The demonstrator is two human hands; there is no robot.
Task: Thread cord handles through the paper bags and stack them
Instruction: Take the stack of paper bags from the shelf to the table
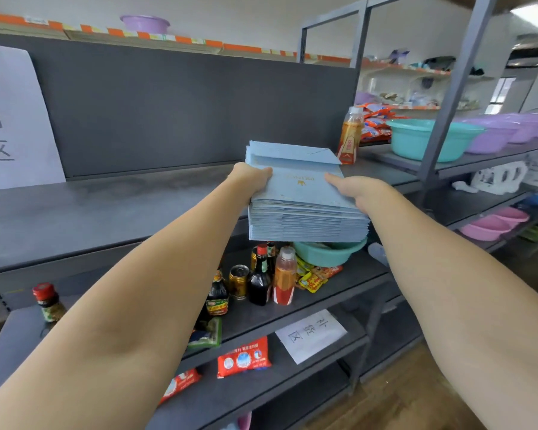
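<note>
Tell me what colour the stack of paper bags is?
Light blue, with a small gold logo on the top bag; the stack of paper bags shows in the head view.

Both forearms bare from elbow to wrist, no sleeve edge in frame. Left hand (251, 179) and right hand (359, 190): no gloves, rings, watch or wristband visible. No markings showing on either arm.

A thick stack of flat, folded pale-blue paper bags (305, 209), the top one bearing a small gold crown and lettering, lies roughly level at the front edge of the dark grey shelf, its near end jutting past that edge and its upper bags slid back, uneven.
</note>
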